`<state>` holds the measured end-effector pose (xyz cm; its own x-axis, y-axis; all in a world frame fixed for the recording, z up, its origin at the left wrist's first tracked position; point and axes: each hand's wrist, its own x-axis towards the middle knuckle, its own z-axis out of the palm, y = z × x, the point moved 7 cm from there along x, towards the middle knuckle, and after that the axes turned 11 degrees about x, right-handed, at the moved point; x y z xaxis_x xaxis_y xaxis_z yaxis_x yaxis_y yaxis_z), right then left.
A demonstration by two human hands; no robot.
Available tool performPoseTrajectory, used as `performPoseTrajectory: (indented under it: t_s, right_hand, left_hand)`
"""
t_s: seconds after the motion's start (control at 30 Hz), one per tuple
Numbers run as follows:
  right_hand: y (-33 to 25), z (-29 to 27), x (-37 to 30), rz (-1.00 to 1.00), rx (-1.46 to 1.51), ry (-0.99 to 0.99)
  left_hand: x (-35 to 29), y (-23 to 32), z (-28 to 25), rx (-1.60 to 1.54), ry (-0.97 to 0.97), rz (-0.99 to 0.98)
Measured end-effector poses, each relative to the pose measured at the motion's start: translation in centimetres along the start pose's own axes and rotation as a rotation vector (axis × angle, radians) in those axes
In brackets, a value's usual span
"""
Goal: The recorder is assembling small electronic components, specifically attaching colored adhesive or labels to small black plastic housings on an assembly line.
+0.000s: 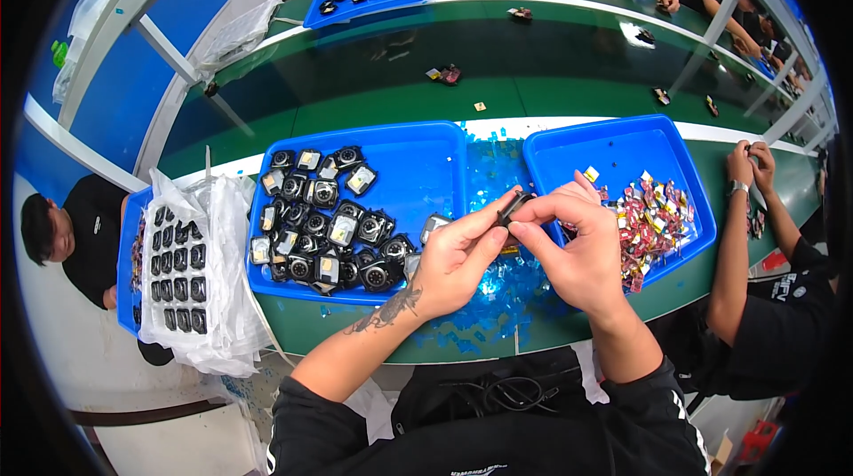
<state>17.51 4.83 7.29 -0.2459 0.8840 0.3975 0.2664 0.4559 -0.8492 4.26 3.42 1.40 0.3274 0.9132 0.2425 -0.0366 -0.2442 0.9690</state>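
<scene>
Both my hands meet in the middle, over the gap between two blue trays. My left hand (455, 256) and my right hand (576, 238) grip a small black watch case (513, 208) between thumbs and fingers. It is held edge-on, so its faces are mostly hidden. In the left blue tray (418, 156) lie many black watch cases (315, 226), some face up and some showing round backs. The right blue tray (635, 134) holds a heap of small red parts with yellow and white pieces (653, 226). Another case (434, 226) sits by my left hand.
Scraps of blue film (489, 303) litter the green table around my hands. At left stands a plastic-wrapped white tray of black cases (180, 270). Ahead, a green conveyor belt (355, 76) carries a few small parts (447, 75). Several people work nearby, one close on my right (742, 254).
</scene>
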Motion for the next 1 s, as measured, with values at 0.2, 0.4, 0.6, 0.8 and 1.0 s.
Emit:
performPoseTrajectory:
  t_s: [0.2,0.4,0.6,0.8,1.0]
  right_hand:
    - [0.0,0.1,-0.2,0.005,-0.035,0.001]
    - [0.1,-0.1,-0.8,-0.051,-0.063,0.047]
    - [0.8,-0.6,-0.2,-0.078,0.125,0.165]
    - [3.1,-0.8,-1.3,0.164,0.555,0.127]
    - [1.2,0.4,-2.6,0.227,0.354,0.015]
  left_hand:
    - [-0.1,0.4,0.1,0.105,-0.022,0.008]
    - [-0.4,1.1,0.2,0.132,-0.018,0.035]
    - [0.0,0.3,0.1,-0.07,0.01,0.022]
    - [0.6,-0.3,-1.0,-0.299,0.199,-0.023]
    - [-0.8,1.8,-1.0,0.047,0.242,0.105]
